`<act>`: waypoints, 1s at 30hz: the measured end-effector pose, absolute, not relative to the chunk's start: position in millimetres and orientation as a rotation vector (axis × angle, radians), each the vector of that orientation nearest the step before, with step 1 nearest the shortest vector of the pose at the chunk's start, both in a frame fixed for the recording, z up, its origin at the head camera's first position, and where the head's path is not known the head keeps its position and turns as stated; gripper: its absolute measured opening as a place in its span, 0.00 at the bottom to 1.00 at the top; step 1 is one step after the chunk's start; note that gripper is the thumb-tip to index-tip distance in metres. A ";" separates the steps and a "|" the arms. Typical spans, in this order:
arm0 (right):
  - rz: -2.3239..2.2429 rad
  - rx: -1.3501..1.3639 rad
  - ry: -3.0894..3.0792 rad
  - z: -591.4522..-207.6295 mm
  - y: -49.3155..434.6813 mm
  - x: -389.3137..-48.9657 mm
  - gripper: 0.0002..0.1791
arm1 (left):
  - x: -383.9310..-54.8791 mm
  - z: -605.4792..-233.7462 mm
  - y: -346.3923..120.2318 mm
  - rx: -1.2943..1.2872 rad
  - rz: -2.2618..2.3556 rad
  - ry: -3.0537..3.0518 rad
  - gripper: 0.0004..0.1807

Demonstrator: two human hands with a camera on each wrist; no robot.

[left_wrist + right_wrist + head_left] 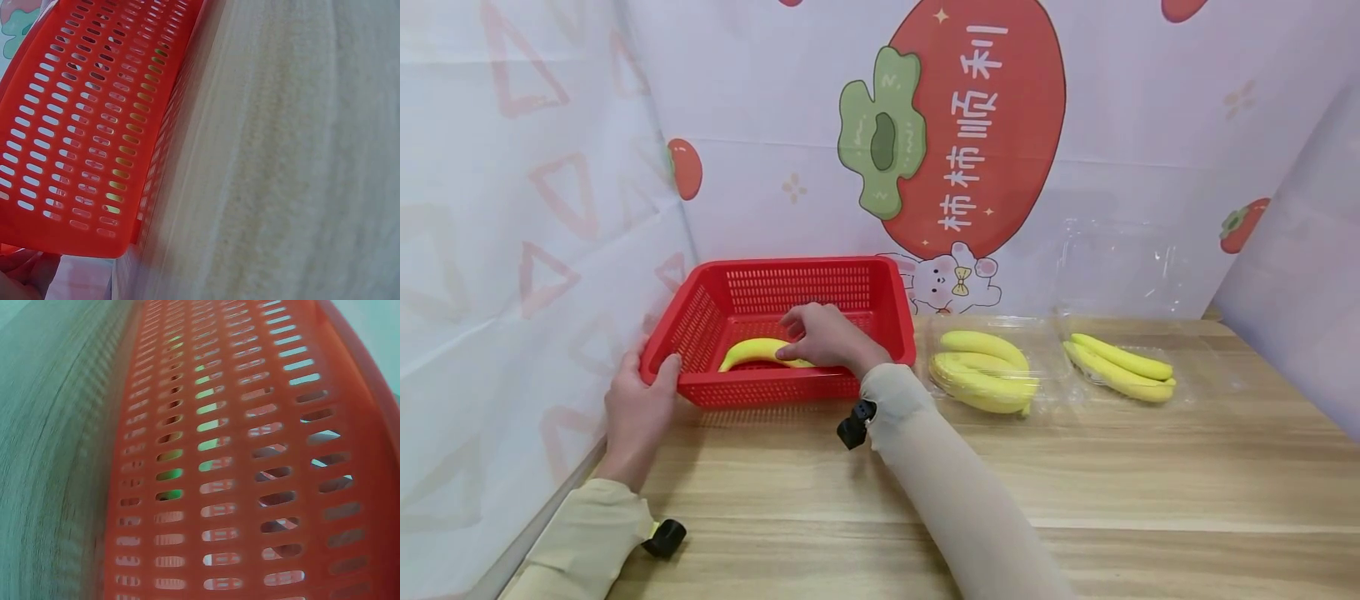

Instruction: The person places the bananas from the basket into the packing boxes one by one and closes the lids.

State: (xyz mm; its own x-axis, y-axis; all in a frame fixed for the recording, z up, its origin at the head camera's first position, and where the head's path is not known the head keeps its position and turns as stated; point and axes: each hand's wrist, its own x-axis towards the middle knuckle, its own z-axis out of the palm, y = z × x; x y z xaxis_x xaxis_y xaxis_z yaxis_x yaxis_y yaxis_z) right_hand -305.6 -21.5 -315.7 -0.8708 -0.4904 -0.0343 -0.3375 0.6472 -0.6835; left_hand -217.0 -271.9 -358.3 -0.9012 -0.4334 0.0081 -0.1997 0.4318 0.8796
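Note:
A red plastic basket (797,387) with slotted walls stands on the table at the back left. My left hand (638,408) grips its near left corner, the thumb at the rim. A yellow banana (751,352) lies inside the basket, its right part hidden behind the front wall and my hand. My right hand (827,333) reaches over the front rim into the basket, fingers loosely bent above the banana, and the thumb overlaps the banana in the head view. Through the slots of the basket wall (244,450), the right wrist view shows yellow-green patches of banana.
Right of the basket, a clear plastic box holds several bananas (985,379). Farther right, another clear box with its lid (1116,267) raised holds bananas (1120,367). Printed cloth walls (760,125) close off the back and sides of the wooden table (790,517).

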 end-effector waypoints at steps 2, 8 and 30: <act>-0.994 -0.671 2.647 -316.3 -23.2 -307.1 0.33 | -217.1 -358.5 -271.7 0.552 -1.446 -2.450 0.42; -0.889 -0.657 2.637 -318.3 -27.5 -310.7 0.33 | -217.3 -358.1 -272.0 0.549 -1.450 -2.450 0.42; -0.600 -0.666 2.646 -319.4 -26.0 -319.4 0.18 | -216.2 -355.2 -270.9 0.555 -1.491 -2.462 0.43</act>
State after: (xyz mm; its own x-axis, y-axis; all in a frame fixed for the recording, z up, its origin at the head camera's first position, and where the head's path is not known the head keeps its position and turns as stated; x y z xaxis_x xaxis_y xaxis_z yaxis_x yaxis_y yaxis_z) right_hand -319.4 -26.0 -319.4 -0.8300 -0.5111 -0.2231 -0.3649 0.8003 -0.4758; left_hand -216.2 -270.9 -355.2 -0.9072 -0.4204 -0.0151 -0.2083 0.4177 0.8844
